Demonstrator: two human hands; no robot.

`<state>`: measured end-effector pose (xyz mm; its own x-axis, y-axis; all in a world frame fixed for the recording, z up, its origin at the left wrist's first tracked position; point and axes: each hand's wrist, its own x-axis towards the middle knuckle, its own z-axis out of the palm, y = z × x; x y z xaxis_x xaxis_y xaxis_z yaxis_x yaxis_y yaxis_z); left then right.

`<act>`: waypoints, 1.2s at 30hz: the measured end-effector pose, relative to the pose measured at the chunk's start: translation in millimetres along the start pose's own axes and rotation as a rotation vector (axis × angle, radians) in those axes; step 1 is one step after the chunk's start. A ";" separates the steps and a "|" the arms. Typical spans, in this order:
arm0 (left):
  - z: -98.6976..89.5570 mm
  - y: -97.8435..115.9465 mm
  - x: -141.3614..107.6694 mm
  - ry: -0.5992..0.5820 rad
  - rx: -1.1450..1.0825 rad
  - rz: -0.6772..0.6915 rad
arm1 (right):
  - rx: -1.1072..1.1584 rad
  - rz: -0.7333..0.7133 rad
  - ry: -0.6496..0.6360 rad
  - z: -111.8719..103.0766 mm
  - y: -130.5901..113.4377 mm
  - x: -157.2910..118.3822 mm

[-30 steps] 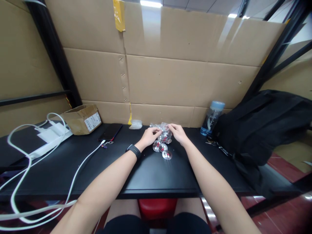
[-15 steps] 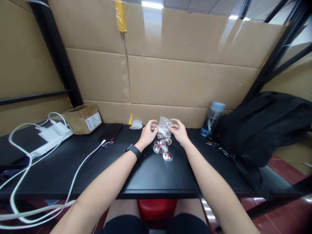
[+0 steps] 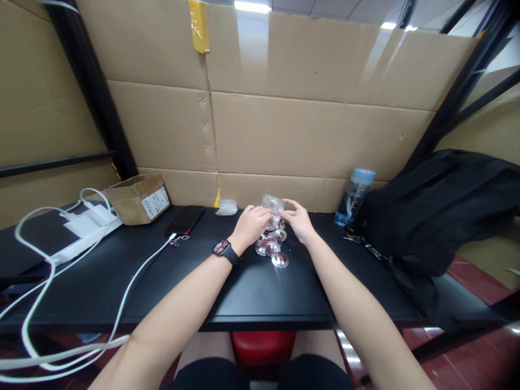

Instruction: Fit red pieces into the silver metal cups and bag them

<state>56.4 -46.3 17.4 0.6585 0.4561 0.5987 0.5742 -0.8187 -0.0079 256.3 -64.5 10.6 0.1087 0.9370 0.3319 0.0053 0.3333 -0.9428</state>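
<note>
A clear plastic bag (image 3: 272, 202) stands crumpled between my two hands at the middle of the desk. My right hand (image 3: 297, 218) pinches its right side between thumb and fingers. My left hand (image 3: 254, 223) is turned palm down, its closed fingers reaching over the bag's front; the fingertips overlap the bag and what they grip is hidden. Just below the hands lie several shiny round metal discs with red centres (image 3: 272, 248), piled on one another. One disc (image 3: 280, 260) lies nearest to me, at the pile's front.
Behind the hands is a small clear plastic packet (image 3: 226, 207). To the left are a phone (image 3: 184, 221), an open cardboard box (image 3: 138, 199), and a power strip (image 3: 85, 238) with white cables. A water bottle (image 3: 355, 197) and black backpack (image 3: 439, 211) stand right on the black desk (image 3: 260, 306).
My left hand has rolled palm down and moved right over the bag, its watch face now showing. The bag's top has sunk and crumpled. My right hand has barely moved.
</note>
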 end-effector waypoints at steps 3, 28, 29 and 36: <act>0.5 -1.0 0.6 -0.009 -0.022 0.011 | -0.015 -0.031 0.032 -0.2 1.4 1.6; 9.8 -118.8 -40.4 -0.262 0.150 -0.606 | -1.204 0.064 -0.089 -58.0 49.3 28.1; 10.5 -119.1 -40.3 -0.274 0.142 -0.609 | -1.205 0.074 -0.099 -57.6 49.0 29.7; 13.8 -119.0 -38.4 -0.316 0.134 -0.626 | -1.174 0.071 -0.027 -63.9 45.5 32.0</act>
<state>-30.5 38.4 -15.8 0.2830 0.9224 0.2627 0.9322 -0.3290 0.1511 323.5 -26.0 -23.7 0.1250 0.9562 0.2647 0.9143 -0.0074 -0.4051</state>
